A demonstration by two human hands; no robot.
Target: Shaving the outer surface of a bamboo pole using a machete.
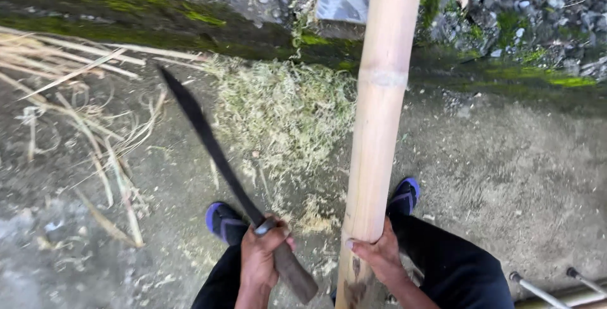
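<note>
Gripping a long dark blade (208,141) by its handle, the left hand (260,255) is clenched. The right hand (378,255) grasps a bamboo pole (379,113), apparently mid-shaving; shavings (284,110) lie beyond. The next stroke calls for a steady pole.

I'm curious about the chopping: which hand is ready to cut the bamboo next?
Likely the left hand: it grips the long knife, blade beside the bamboo pole. The right hand just holds the pole.

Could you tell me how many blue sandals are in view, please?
2: one sandal left of the knife hand, the other sandal right of the bamboo pole. Both are partly hidden.
</note>
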